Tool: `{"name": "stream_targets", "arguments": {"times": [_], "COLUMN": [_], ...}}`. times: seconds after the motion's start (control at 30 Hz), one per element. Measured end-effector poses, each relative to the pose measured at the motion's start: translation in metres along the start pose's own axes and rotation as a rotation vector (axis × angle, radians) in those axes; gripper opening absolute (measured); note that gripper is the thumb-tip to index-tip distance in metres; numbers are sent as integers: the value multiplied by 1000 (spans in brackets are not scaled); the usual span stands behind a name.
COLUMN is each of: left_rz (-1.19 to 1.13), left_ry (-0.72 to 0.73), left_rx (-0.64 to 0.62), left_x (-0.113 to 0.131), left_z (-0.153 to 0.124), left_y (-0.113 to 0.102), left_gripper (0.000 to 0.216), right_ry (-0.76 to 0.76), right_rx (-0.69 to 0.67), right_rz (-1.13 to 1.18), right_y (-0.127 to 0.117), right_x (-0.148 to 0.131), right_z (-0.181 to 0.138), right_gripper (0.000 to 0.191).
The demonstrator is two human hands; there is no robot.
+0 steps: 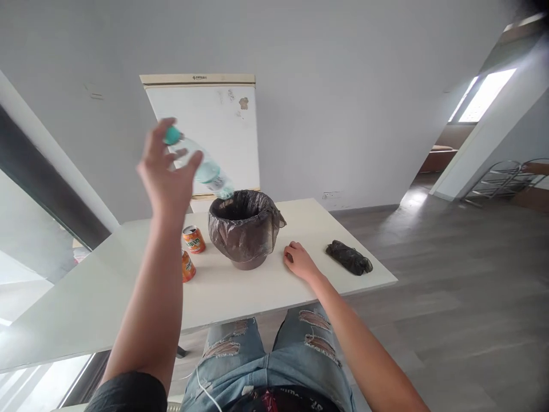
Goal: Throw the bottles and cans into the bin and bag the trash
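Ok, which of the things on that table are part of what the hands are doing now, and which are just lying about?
In hand:
- left hand around the clear plastic bottle with a teal cap, tilted over the bin
- small brown bin lined with a dark plastic bag

Lying about:
- two orange drink cans, left of the bin
- rolled dark plastic bag
- right hand resting on the white table

Clear, glossy plastic in the bottle point(205, 166) at the left hand point(165, 177), with a matt teal cap by the fingertips. Just below that grip, thin crinkled dark plastic lining the bin point(243, 229); shiny printed metal on the cans point(194, 239). Smooth, slightly glossy white table point(300, 220) under the right hand point(299, 260), a crumpled dark plastic bag point(349, 257) beside it.
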State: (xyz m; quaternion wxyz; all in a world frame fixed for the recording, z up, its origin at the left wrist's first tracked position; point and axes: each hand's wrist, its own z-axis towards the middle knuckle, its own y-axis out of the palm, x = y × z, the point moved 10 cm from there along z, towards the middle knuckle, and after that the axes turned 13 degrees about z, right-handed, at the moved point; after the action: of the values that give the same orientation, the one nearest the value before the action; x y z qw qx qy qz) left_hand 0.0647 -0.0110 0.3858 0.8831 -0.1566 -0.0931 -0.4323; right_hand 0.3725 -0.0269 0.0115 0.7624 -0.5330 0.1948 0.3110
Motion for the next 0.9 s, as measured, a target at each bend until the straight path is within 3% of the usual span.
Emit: {"name": "stream_targets", "arguments": {"times": [0.17, 0.3, 0.47, 0.67, 0.9], "left_rz": [-32, -117, 10, 224, 162], "left_ry": [-159, -280, -225, -110, -117], "left_rx": [-408, -578, -768, -744, -1020], "left_x": [-3, -20, -27, -25, -24], "left_z": [-39, -66, -80, -72, -96], "left_y": [97, 136, 160, 158, 179], "left_gripper": [59, 48, 30, 30, 40], "right_ry": [0, 11, 18, 26, 40], "right_rx": [0, -11, -34, -32, -41], "right_rz": [-5, 15, 40, 45, 70], "right_y": [1, 0, 2, 1, 1], "right_x": [1, 1, 2, 2, 3], "right_z": [1, 0, 0, 0, -1], "right_gripper": [13, 13, 14, 14, 15]}}
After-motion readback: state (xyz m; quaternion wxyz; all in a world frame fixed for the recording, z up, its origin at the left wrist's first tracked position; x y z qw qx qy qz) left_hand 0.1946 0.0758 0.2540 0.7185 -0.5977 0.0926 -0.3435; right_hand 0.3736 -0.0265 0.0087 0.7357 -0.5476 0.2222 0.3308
